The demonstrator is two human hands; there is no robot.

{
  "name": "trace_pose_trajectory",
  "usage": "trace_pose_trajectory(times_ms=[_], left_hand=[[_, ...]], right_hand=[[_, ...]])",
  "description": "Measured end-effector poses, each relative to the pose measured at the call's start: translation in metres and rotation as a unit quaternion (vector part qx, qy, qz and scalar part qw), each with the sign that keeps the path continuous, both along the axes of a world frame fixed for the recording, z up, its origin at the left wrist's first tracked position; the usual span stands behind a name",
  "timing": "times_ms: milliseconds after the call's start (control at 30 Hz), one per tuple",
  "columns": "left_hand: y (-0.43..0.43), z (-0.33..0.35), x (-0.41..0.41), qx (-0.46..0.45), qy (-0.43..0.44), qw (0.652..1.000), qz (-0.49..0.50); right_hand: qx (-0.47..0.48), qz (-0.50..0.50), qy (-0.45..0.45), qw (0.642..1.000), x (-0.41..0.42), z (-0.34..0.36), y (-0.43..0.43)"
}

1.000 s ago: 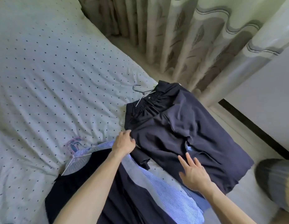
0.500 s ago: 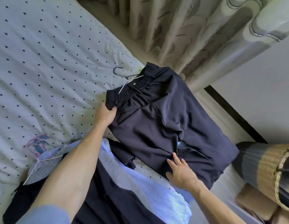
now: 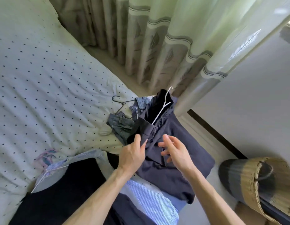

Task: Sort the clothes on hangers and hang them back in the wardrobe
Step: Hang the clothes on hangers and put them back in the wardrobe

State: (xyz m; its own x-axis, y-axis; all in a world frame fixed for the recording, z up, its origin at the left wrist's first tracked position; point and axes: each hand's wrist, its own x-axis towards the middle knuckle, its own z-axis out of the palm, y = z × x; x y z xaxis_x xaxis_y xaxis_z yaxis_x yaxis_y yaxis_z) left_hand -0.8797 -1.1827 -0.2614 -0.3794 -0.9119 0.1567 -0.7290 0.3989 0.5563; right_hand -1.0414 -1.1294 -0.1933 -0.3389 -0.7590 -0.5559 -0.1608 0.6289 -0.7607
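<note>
I am pinching the waistband edge of the navy trousers (image 3: 173,169) with my left hand (image 3: 132,154), thumb on top and fingers curled round the cloth, holding that corner raised off the bed (image 3: 43,78). My right hand (image 3: 177,151) is hovering just beside it over the trousers, fingers spread wide and holding nothing. The trousers are lying at the bed's corner, with a white hanger (image 3: 163,107) sticking out of their gathered waist, its hook pointing toward the curtain (image 3: 157,38). Beside the raised corner a denim garment (image 3: 121,125) is showing, with a black hanger (image 3: 119,103) lying on the dotted sheet next to it. Nearer me a striped blue shirt (image 3: 150,202) with a dark garment (image 3: 68,184) over it is lying under my left forearm. A woven basket (image 3: 261,181) is sitting on the floor to my right
</note>
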Motion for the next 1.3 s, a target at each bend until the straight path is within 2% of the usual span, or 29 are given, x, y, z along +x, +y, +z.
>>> trace_pose_trajectory(times_ms=[100,167,233,400,500,633,767,867,1000,1033,1133,1233,1300], left_hand=[[0.047,0.024,-0.014,-0.030,0.009,0.998,-0.048],[0.072,0.040,-0.024,-0.027,0.019,0.996,-0.084],[0.089,0.059,-0.035,-0.024,0.026,0.991,-0.128],[0.109,0.122,-0.064,0.007,-0.047,0.958,-0.284],[0.112,0.168,-0.098,-0.006,-0.016,0.951,-0.308],[0.147,0.227,-0.169,0.049,0.043,0.938,-0.341],[0.230,0.275,-0.238,0.161,0.093,0.880,-0.436],[0.304,0.295,-0.271,0.205,0.088,0.827,-0.515],[0.408,0.302,-0.280,0.365,0.040,0.714,-0.595],[0.433,0.301,-0.281,0.386,0.035,0.696,-0.604],[0.506,0.291,-0.286,0.408,0.062,0.676,-0.610],[0.569,0.281,-0.290,0.428,0.084,0.663,-0.609],[0.606,0.280,-0.291,0.435,0.084,0.657,-0.609]], right_hand=[[-0.009,0.006,0.061,0.998,-0.001,0.027,0.011],[-0.018,-0.021,0.114,0.993,-0.007,0.042,0.027],[-0.029,-0.049,0.131,0.990,-0.020,0.052,0.051],[-0.064,-0.097,0.158,0.981,-0.066,0.087,0.130],[-0.086,-0.097,0.166,0.977,-0.094,0.111,0.191],[-0.120,-0.089,0.179,0.973,-0.116,0.145,0.277],[-0.128,-0.100,0.223,0.961,-0.118,0.176,0.366],[-0.103,-0.152,0.261,0.948,-0.113,0.191,0.446],[-0.060,-0.230,0.283,0.929,-0.095,0.202,0.551],[-0.055,-0.246,0.282,0.926,-0.088,0.203,0.574],[-0.049,-0.336,0.293,0.894,-0.062,0.205,0.638],[-0.038,-0.466,0.329,0.820,-0.032,0.198,0.697],[-0.005,-0.510,0.360,0.781,-0.012,0.191,0.731]])
